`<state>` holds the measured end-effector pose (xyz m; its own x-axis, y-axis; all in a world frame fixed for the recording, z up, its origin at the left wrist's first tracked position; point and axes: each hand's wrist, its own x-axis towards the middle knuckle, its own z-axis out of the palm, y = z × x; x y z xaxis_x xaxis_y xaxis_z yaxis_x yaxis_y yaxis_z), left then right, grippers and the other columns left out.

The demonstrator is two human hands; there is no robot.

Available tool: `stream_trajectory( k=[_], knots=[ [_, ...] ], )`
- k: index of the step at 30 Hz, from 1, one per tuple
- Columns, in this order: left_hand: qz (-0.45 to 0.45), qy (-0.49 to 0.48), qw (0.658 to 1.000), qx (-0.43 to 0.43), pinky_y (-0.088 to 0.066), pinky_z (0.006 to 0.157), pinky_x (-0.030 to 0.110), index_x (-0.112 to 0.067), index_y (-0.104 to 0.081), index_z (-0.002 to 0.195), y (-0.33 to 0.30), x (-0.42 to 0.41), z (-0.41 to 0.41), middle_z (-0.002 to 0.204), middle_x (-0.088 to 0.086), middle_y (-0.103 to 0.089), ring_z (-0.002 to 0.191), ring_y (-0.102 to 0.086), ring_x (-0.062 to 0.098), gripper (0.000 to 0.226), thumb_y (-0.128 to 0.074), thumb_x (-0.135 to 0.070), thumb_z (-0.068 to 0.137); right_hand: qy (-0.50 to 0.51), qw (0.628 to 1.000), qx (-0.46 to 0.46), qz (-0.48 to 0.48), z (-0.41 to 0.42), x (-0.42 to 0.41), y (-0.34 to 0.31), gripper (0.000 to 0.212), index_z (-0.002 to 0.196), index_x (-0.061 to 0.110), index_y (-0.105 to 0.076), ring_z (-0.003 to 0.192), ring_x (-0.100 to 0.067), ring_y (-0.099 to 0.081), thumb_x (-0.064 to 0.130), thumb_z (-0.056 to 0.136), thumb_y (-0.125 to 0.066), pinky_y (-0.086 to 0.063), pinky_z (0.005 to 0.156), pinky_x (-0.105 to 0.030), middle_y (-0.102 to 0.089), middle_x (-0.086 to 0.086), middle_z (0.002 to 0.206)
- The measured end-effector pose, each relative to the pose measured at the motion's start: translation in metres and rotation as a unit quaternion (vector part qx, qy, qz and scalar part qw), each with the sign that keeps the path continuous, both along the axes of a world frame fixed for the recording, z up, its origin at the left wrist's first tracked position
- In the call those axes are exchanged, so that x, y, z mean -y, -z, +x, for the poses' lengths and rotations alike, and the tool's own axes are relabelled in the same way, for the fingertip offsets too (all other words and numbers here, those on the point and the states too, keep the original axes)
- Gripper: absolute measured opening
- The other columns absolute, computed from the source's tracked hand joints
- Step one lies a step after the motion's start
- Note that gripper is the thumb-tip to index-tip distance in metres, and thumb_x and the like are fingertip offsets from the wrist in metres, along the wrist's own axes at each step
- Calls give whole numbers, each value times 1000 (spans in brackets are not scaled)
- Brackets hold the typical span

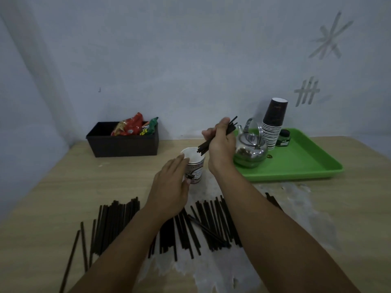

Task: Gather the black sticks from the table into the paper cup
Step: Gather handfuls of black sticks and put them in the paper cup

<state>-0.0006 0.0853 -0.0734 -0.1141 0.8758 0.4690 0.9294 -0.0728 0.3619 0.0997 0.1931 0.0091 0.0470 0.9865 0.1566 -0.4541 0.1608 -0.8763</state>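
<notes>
A white printed paper cup (195,168) stands upright in the middle of the wooden table (63,187). My left hand (171,187) curls round its left side. My right hand (221,144) grips a small bundle of black sticks (204,147) just above and right of the cup, the lower ends tilted toward the cup's rim. Many more black sticks (203,225) lie spread on the table near me, partly under my forearms, with another batch (110,225) to the left.
A green tray (296,166) at the right carries a shiny metal kettle (250,149), a stack of upturned dark paper cups (274,127) and a small green jar (283,138). A black box (122,146) with snack packets stands at the back left. A wall runs behind the table.
</notes>
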Motion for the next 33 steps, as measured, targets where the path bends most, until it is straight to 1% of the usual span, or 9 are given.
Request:
stream_trajectory(
  k=[3,5,10,14,20,23,27,30,33],
  knots=[
    [5,10,1000,11,-31,110,47,-18,-30,146,3,0,-2,157,1,-23,141,-25,21,57,-45,-27,92,-12,997,80,-7,-9,-7,16,48,65,22,-58,79,-16,-66,47,101,-39,-50,76,-32,-73,-1,76],
    [7,12,1000,14,-32,109,47,-20,-30,146,3,0,-2,157,0,-23,141,-25,19,57,-46,-27,92,-24,990,142,-1,-11,-9,28,49,68,27,-66,95,-13,-68,52,99,-37,-49,88,-36,-75,2,91],
    [12,20,999,35,-30,111,43,-19,-30,146,3,0,-1,157,-1,-23,142,-24,17,59,-47,-31,91,-52,967,248,13,-7,-3,39,41,98,29,-71,109,-10,-62,54,98,-39,-46,96,-33,-70,9,110],
    [27,26,997,62,-29,112,39,-19,-32,146,4,0,0,156,-1,-26,141,-25,15,60,-51,-27,89,-75,949,307,-22,1,4,36,42,103,21,-66,92,-14,-57,54,97,-41,-41,82,-30,-62,7,90],
    [25,27,997,67,-26,113,33,-20,-31,147,2,0,0,156,-3,-23,142,-23,11,60,-54,-21,91,-125,931,337,-67,5,10,33,59,124,15,-58,101,-17,-53,62,94,-39,-38,84,-30,-60,-3,110],
    [22,26,997,69,-25,114,33,-21,-28,147,2,1,1,157,-3,-21,142,-21,11,62,-55,-20,92,-151,933,323,-57,7,10,35,79,145,19,-38,126,-20,-48,69,85,-50,-38,94,-33,-48,-5,144],
    [35,27,996,75,-22,115,34,-22,-22,149,-2,4,5,158,-1,-16,142,-14,7,68,-57,-19,91,-146,930,333,-57,17,14,34,100,154,26,-16,139,-25,-38,72,76,-60,-36,107,-41,-34,-9,154],
    [85,5,991,102,-17,113,30,-25,-16,150,-6,9,11,160,2,-11,145,-9,9,78,-61,-18,86,-135,941,309,-23,35,23,28,95,154,24,-18,139,-21,-37,64,80,-63,-36,102,-33,-33,-7,155],
    [139,-19,982,129,-19,111,23,-19,-30,144,-12,16,25,152,3,-30,139,-23,9,68,-60,-18,83,-82,940,330,31,60,35,21,69,143,20,-43,125,-15,-50,52,86,-64,-41,93,-26,-51,-4,140]
  ],
)
